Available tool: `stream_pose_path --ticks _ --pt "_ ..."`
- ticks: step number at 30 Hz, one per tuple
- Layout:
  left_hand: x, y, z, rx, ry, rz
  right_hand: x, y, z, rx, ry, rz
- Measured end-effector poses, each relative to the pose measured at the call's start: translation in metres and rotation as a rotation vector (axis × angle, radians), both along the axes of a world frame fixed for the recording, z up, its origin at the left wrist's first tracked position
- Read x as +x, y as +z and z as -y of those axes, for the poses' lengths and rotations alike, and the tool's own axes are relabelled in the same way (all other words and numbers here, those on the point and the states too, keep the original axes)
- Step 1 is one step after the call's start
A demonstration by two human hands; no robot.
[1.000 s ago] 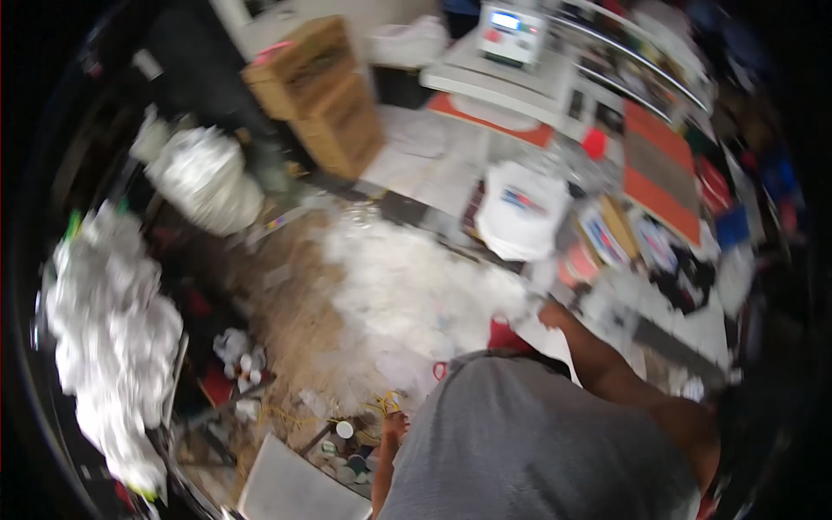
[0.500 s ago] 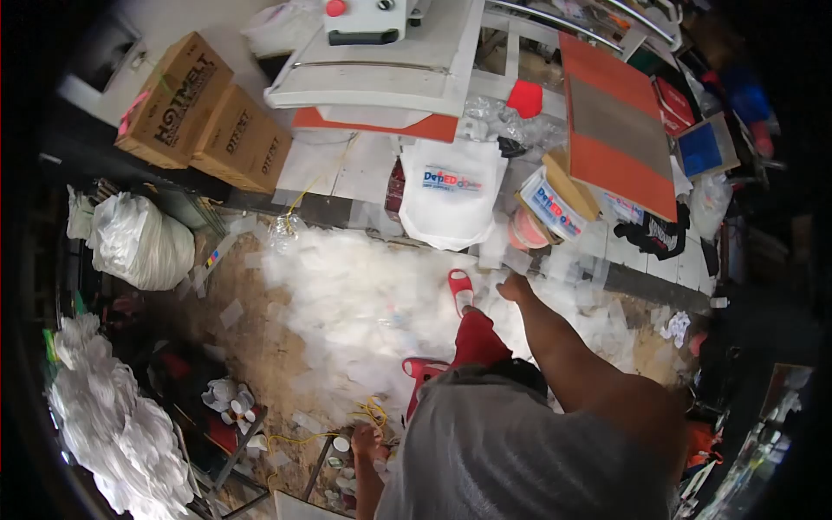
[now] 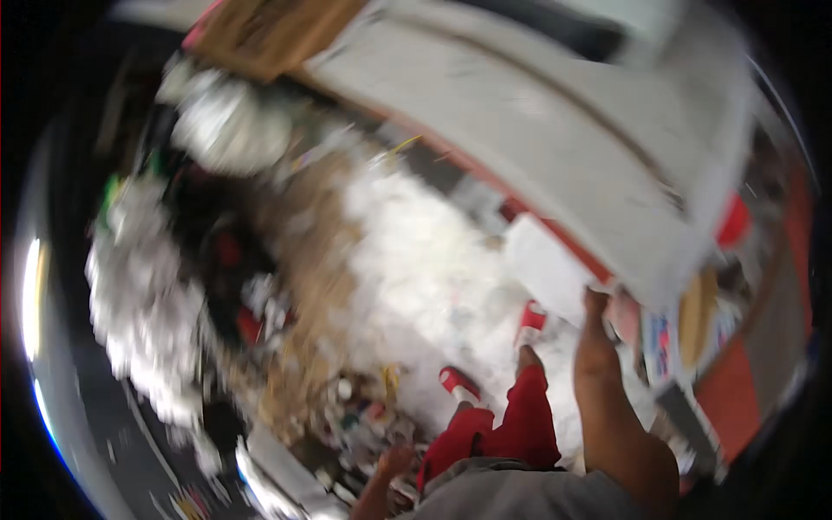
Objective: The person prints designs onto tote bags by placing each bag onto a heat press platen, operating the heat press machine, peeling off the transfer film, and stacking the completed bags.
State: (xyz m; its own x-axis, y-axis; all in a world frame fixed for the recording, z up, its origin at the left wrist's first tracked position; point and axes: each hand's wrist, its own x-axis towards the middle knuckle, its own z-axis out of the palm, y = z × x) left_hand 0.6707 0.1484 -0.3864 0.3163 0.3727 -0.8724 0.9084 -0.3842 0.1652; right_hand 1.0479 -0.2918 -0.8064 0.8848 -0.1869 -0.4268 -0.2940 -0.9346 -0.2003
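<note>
My right hand point(image 3: 595, 300) reaches forward to the lower edge of the large white press point(image 3: 537, 113), beside a white cloth piece point(image 3: 548, 264) that lies partly under it. Its fingers are small and blurred, so their pose and any contact are unclear. My left hand point(image 3: 396, 459) hangs low at my left side, near a heap of cups and scraps point(image 3: 360, 416). Motion smears its fingers, and nothing can be made out in it.
A white heap point(image 3: 425, 260) covers the floor around my red slippers. Cardboard boxes point(image 3: 277, 35) stand at the upper left, near a filled white bag point(image 3: 230, 130). White stacked material point(image 3: 143, 295) is at the left. An orange and grey board point(image 3: 763, 364) is at the right.
The view has turned and the press now looms much larger. My right hand has moved from over the floor heap to the press's edge. My feet have shifted, and both legs show more.
</note>
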Motion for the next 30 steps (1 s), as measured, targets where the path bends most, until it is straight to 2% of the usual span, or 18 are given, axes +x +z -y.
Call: stream_pose_path --ticks 1,2,3,4,5,6,7,8,9,12,15,17,21,24,25,28,29,30 --pt "0.009 0.015 0.010 -0.005 -0.080 -0.014 0.009 -0.035 0.006 -0.059 -0.250 -0.376" --pt "0.019 0.022 0.017 -0.016 -0.171 -0.016 0.015 0.003 -0.001 0.197 -0.654 -0.243" --pt "0.029 0.024 0.022 -0.026 0.025 -0.102 0.019 -0.004 -0.005 0.086 -0.723 -0.252" --pt "0.034 0.024 0.030 -0.055 0.216 -0.180 0.024 -0.013 0.001 0.133 -0.748 -0.279" --pt "0.035 0.023 0.037 -0.034 0.282 -0.161 0.026 0.005 0.000 0.266 -0.752 -0.312" --pt "0.034 0.021 0.041 -0.006 0.166 -0.102 0.024 -0.026 0.006 0.174 -0.830 -0.265" --pt "0.031 0.021 0.046 0.021 0.045 -0.056 0.031 0.002 -0.004 0.229 -0.811 -0.305" --pt "0.025 0.014 0.047 0.042 0.097 -0.050 0.037 0.033 -0.011 0.278 -0.790 -0.349" --pt "0.014 0.003 0.050 0.018 0.097 -0.036 0.032 0.041 -0.013 0.516 -0.868 -0.297" --pt "0.002 0.010 0.067 0.009 0.246 -0.062 -0.002 0.035 0.019 0.750 -0.835 -0.343" --pt "-0.013 0.018 0.078 -0.072 0.350 -0.086 -0.008 0.052 0.032 0.820 -0.734 -0.373" --pt "-0.033 0.002 0.079 -0.039 0.332 0.034 0.005 0.077 0.023 0.867 -0.643 -0.364" --pt "-0.061 -0.011 0.095 -0.023 0.357 0.072 0.037 0.130 0.002 1.073 -0.416 -0.345" --pt "-0.081 -0.033 0.111 -0.001 0.517 0.103 0.033 0.199 -0.014 1.293 -0.640 -0.377" --pt "-0.089 -0.045 0.116 0.003 0.541 0.126 0.032 0.203 -0.009 1.301 -0.605 -0.378" --pt "-0.108 -0.070 0.120 0.006 0.566 0.209 0.007 0.234 -0.018 1.486 -0.571 -0.480" --pt "-0.111 -0.073 0.119 -0.017 0.582 0.231 -0.015 0.257 -0.022 1.468 -0.466 -0.563" --pt "-0.118 -0.078 0.117 -0.089 0.490 0.320 -0.042 0.294 -0.034 1.449 -0.353 -0.639"
